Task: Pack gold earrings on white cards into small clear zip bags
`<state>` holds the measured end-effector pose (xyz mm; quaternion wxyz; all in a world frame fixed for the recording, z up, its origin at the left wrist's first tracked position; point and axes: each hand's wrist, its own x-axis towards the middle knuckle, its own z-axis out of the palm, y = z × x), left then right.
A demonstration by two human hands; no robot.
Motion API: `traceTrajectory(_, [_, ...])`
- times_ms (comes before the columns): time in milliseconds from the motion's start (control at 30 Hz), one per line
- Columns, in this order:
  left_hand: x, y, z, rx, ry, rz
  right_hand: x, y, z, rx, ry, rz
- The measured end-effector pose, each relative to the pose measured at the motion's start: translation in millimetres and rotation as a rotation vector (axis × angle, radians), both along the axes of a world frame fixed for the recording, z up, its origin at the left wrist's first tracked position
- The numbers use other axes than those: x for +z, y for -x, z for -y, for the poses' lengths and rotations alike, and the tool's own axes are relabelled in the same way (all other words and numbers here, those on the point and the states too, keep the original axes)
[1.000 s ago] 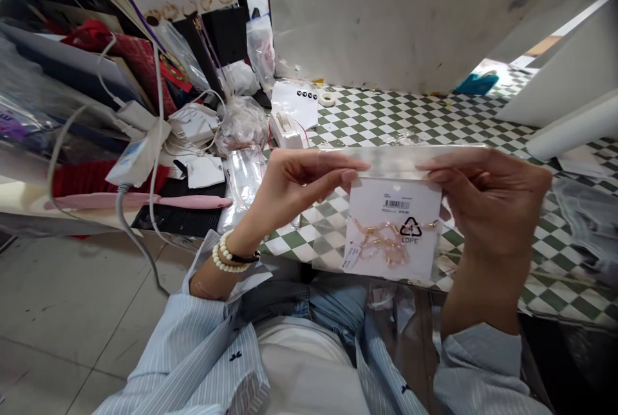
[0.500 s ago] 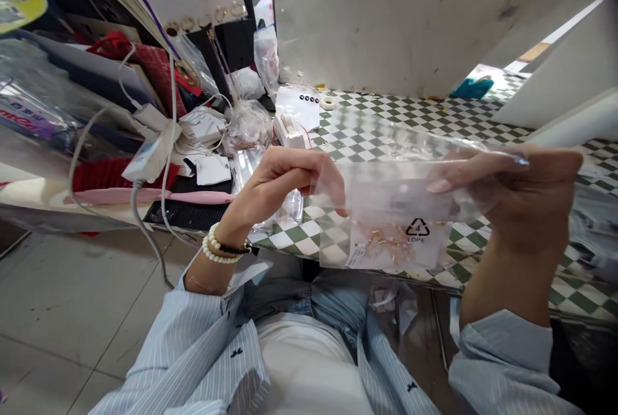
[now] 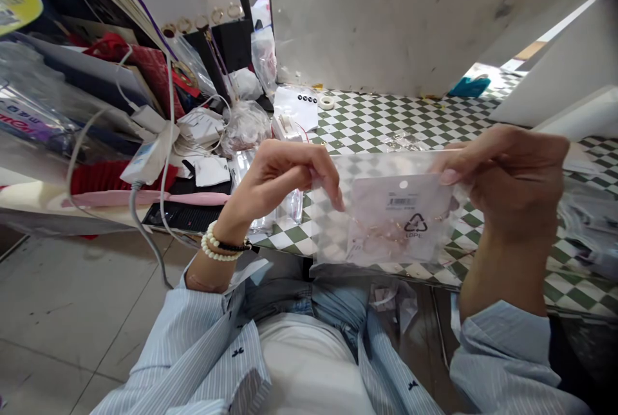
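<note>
Stretched between my two hands is a clear plastic bag (image 3: 331,241) with a recycling mark and "LDPE" printed on it. Inside lies a white card (image 3: 376,193) with a barcode and a small round hole; pinkish, gold-dotted jewellery (image 3: 381,235) shows faintly with it. My left hand (image 3: 290,174), with a beaded bracelet at the wrist, pinches the bag's upper left corner. At the upper right, my right hand (image 3: 506,174) is closed on the bag, thumb in front and fingers partly hidden behind the plastic.
The bag is held above a green-and-white checkered tabletop (image 3: 357,119). A roll of white tape (image 3: 326,102) and a sheet of paper (image 3: 294,106) lie farther back. Cables, a white power strip (image 3: 149,157) and stacked goods crowd the left. A grey panel (image 3: 386,22) stands behind.
The loose upper flap of the bag is down, and the top edge now runs straight between my hands. My right hand has moved slightly left and up. The card's barcode now shows clearly.
</note>
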<state>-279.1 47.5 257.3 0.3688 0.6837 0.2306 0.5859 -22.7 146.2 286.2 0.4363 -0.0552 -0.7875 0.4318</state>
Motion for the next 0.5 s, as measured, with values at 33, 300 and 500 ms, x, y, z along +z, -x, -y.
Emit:
traceTrajectory(33, [-0.6, 0, 0, -0.002, 0.003, 0.004, -0.5, 1, -1, 0.011, 0.014, -0.001])
traceTrajectory(300, [-0.4, 3, -3, 0.047, 0.049, 0.077, -1.8, 9, -2, -0.029, 0.055, 0.001])
traceTrajectory(500, [-22.5, -17, 0, 0.086, 0.316, 0.289, 0.2, 14, -8, -0.208, 0.05, -0.012])
